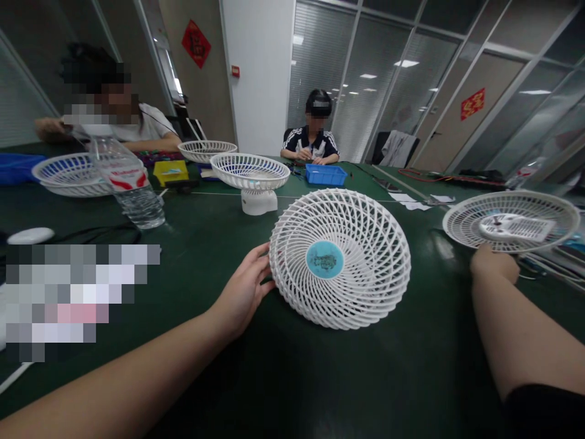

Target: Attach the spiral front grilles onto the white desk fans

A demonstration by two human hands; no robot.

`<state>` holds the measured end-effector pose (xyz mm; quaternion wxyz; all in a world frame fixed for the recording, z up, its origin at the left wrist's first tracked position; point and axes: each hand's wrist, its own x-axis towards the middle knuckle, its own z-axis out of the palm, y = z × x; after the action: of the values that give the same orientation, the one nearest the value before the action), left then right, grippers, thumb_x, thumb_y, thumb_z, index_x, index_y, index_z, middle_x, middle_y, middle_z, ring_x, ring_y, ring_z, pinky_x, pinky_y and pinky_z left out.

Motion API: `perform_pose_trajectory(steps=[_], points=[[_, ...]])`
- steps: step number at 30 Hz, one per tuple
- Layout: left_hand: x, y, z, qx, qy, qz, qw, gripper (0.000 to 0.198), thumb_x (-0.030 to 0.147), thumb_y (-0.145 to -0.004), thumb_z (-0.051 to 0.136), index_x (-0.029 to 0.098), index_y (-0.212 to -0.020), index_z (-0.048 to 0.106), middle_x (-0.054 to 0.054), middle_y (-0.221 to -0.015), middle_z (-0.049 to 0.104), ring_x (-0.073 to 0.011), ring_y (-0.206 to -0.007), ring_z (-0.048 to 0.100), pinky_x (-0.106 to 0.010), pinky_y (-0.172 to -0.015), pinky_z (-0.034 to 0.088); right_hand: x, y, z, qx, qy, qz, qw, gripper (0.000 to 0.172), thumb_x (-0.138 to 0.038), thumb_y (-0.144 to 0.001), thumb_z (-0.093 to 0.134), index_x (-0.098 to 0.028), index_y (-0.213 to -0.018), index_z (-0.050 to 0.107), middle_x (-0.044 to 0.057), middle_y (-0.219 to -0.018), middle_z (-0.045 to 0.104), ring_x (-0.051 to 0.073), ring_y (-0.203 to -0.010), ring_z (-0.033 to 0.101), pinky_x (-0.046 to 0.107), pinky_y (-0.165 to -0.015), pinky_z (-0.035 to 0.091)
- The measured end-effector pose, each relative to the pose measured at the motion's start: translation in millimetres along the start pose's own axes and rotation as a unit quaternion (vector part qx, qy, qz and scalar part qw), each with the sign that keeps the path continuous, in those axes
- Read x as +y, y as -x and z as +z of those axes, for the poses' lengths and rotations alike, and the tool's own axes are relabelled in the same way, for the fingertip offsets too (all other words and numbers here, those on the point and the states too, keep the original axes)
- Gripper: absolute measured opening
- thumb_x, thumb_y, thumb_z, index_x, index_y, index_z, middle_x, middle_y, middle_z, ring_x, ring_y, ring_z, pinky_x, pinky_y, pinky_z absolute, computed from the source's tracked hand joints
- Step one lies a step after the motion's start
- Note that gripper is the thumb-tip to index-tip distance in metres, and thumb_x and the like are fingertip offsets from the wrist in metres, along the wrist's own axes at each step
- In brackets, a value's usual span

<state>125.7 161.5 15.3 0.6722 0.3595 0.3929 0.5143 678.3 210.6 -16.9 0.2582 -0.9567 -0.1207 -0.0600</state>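
My left hand [249, 283] grips the left rim of a round white fan grille [365, 256], which stands tilted up on the table with a blue disc [324, 260] at its centre. Out at the right, my right hand [494, 265] is closed at the near rim of a second white fan grille [461, 222]. That grille lies face up with a slotted white housing [516, 228] in its middle; its rim hides my right fingertips. Beyond the left-hand grille, another grille [249, 174] sits on a white base [259, 202].
On the left are a water bottle [132, 183], a grille [68, 177], a yellow bin [171, 174] and a white oval object [31, 236]. A blue tray [325, 175] lies before a seated person [311, 143]. Another person [155, 128] sits at left. Papers [411, 201] and cables lie at right.
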Motion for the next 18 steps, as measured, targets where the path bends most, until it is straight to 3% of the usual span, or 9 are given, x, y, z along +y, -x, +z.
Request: perform_pose_trajectory(steps=[3, 6, 14, 18], points=[[1, -1, -1.2, -0.003, -0.003, -0.003, 1.0, 0.032, 0.027, -0.088, 0.054, 0.025, -0.121, 0.054, -0.006, -0.127, 0.06, -0.0211, -0.115, 0.058, -0.037, -0.09, 0.05, 1, -12, -2, 0.008, -0.019, 0.034, 0.999, 0.094, -0.07, -0.084, 0.011, -0.001, -0.129, 0.057, 0.034, -0.113, 0.056, 0.043, -0.114, 0.053, 0.051, -0.087, 0.046], [1, -3, -2.5, -0.006, -0.005, -0.009, 1.0, 0.032, 0.029, -0.089, 0.054, 0.025, -0.121, 0.053, -0.006, -0.125, 0.061, -0.0217, -0.115, 0.058, -0.036, -0.088, 0.051, 0, -25, 1, 0.017, -0.021, 0.057, 0.998, 0.099, -0.071, -0.081, 0.006, 0.0, -0.132, 0.054, 0.035, -0.116, 0.053, 0.045, -0.114, 0.052, 0.054, -0.086, 0.044], [4, -10, -2.5, 0.025, 0.0, -0.044, 0.999, 0.036, 0.032, -0.085, 0.059, 0.023, -0.12, 0.054, -0.008, -0.118, 0.064, -0.0233, -0.108, 0.062, -0.033, -0.079, 0.052, -13, -45, 17, -0.028, 0.002, 0.017, 0.999, 0.082, -0.061, -0.082, 0.02, -0.01, -0.139, 0.049, 0.034, -0.126, 0.048, 0.04, -0.125, 0.043, 0.055, -0.086, 0.042], [6, -10, -2.6, 0.015, -0.018, -0.057, 0.998, 0.042, 0.038, -0.083, 0.062, 0.024, -0.122, 0.054, -0.007, -0.122, 0.063, -0.0242, -0.111, 0.06, -0.033, -0.082, 0.052, -25, -39, 16, -0.045, 0.0, 0.01, 0.999, 0.08, -0.056, -0.085, 0.024, 0.001, -0.137, 0.048, 0.036, -0.125, 0.048, 0.044, -0.121, 0.046, 0.057, -0.088, 0.042]])
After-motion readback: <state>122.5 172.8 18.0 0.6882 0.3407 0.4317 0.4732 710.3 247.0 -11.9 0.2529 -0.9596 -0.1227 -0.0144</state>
